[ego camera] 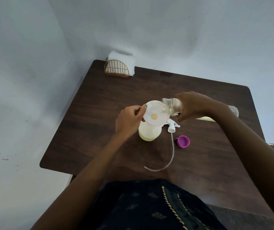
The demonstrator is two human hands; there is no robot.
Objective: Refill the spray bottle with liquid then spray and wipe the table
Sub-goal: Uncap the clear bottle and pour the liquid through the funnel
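A translucent spray bottle point(149, 131) with pale yellow liquid at its bottom stands on the dark wooden table point(86, 117). A clear funnel point(154, 113) sits in its neck; my left hand point(129, 120) pinches the funnel's rim. My right hand point(192, 105) grips a clear refill bottle point(169, 106), tipped with its open mouth over the funnel. The white spray head point(172, 126) with its long dip tube point(167, 160) lies on the table beside the bottle. A purple cap point(183, 141) lies to the right of the tube.
A gold wire holder with white napkins point(119, 67) stands at the table's far left corner against the wall. Another pale container point(232, 111) lies behind my right forearm. The walls close in the table's far and left sides.
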